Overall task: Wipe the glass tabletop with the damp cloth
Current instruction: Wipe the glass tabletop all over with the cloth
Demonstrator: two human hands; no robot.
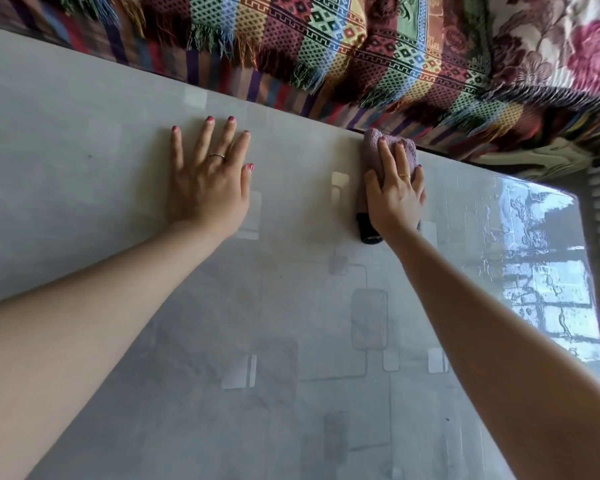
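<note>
I find the wiping step under way at the far edge of the glass counter (291, 306). The right hand (394, 195) lies on the mauve cloth (378, 143), fingers mostly straight and pressing it to the glass, the thumb at the cloth's left side; the cloth sits right at the far rim, just beside the striped, fringed blanket (326, 46) hanging beyond it. A small black thing (I cannot tell what it is) shows under the wrist. The left hand (208, 181) is flat, fingers spread wide, resting on the glass well to the left, holding nothing; I judge it a brace. Streaks show in the window glare at the right end, so that stretch likely needs passes. The next move, as I see it, calls for steady downward pressure and a stroke along the rim, without catching the fringe.
</note>
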